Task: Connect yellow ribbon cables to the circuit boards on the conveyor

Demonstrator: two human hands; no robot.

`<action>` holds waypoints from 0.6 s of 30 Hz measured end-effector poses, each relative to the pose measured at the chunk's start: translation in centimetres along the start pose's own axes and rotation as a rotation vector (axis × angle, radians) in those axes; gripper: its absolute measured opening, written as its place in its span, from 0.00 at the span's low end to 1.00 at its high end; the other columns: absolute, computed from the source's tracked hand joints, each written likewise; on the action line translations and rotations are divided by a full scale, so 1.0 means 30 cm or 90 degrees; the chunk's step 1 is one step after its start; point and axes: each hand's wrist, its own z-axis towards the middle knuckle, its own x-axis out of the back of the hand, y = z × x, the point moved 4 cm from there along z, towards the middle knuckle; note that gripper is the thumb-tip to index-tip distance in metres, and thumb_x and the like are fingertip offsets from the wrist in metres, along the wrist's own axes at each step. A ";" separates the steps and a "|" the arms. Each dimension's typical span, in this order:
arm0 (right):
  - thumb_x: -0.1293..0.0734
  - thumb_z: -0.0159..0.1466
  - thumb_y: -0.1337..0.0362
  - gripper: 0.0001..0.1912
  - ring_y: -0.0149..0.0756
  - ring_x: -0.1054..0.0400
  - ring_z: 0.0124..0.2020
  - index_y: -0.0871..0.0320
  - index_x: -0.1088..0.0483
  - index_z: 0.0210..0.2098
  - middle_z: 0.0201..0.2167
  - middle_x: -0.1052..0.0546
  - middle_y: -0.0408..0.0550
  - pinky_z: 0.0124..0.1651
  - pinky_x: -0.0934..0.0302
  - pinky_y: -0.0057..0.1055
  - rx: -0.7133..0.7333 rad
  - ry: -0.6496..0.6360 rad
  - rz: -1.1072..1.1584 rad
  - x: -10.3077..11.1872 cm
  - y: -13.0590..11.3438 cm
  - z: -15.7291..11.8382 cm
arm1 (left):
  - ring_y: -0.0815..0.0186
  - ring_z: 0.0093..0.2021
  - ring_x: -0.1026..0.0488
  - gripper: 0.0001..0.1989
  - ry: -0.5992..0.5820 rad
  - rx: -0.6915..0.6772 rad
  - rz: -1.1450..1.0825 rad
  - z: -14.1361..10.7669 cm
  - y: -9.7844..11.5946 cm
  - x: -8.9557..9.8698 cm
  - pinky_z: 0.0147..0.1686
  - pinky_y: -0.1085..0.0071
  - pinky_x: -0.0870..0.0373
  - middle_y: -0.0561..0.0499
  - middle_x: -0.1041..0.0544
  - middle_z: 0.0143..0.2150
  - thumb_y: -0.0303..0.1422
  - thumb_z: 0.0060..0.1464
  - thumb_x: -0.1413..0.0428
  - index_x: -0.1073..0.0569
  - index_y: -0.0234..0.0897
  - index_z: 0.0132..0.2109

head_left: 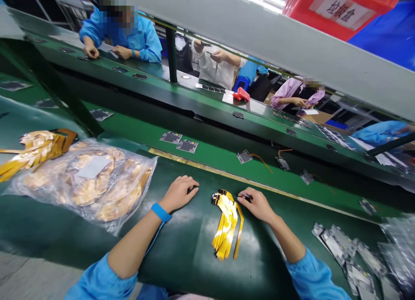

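Right of the clear bag [106,192], golden flex cables [226,222] are lying between my hands, long axis running toward me, nearer my right hand [257,205], which is pinching a small grey piece [247,196]. Closer to the bag, my left hand [177,193] is resting, thumb and fingers parted.

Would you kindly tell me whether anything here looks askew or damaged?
Nothing looks plainly damaged. One gold strip splays away from the fanned gold pile near the right hand, and the circuit boards at lower right overlap at uneven angles.
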 end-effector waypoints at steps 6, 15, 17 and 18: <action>0.30 0.63 0.55 0.09 0.37 0.28 0.38 0.54 0.23 0.35 0.39 0.22 0.46 0.40 0.39 0.31 -0.009 -0.045 -0.013 -0.025 0.002 -0.040 | 0.61 0.37 0.31 0.11 0.006 -0.006 0.007 -0.002 -0.003 -0.003 0.40 0.64 0.40 0.50 0.25 0.33 0.35 0.65 0.49 0.22 0.39 0.43; 0.30 0.64 0.55 0.09 0.37 0.30 0.37 0.54 0.25 0.35 0.38 0.22 0.46 0.38 0.41 0.31 0.003 -0.039 0.014 -0.043 0.013 -0.043 | 0.61 0.37 0.31 0.13 0.006 -0.002 -0.001 -0.004 0.000 0.004 0.40 0.63 0.39 0.50 0.24 0.33 0.37 0.65 0.50 0.22 0.40 0.43; 0.32 0.64 0.53 0.12 0.36 0.32 0.33 0.55 0.27 0.32 0.33 0.23 0.45 0.34 0.42 0.30 -0.011 -0.043 0.056 -0.047 0.024 -0.047 | 0.62 0.37 0.31 0.12 0.005 0.000 -0.006 -0.003 0.001 0.006 0.40 0.63 0.38 0.50 0.24 0.32 0.37 0.65 0.50 0.21 0.40 0.43; 0.32 0.65 0.51 0.14 0.35 0.33 0.31 0.55 0.28 0.31 0.31 0.24 0.45 0.33 0.43 0.30 -0.019 -0.047 0.087 -0.049 0.031 -0.049 | 0.62 0.37 0.31 0.12 0.006 0.001 -0.008 -0.002 0.000 0.007 0.40 0.64 0.38 0.50 0.24 0.32 0.36 0.65 0.49 0.21 0.40 0.43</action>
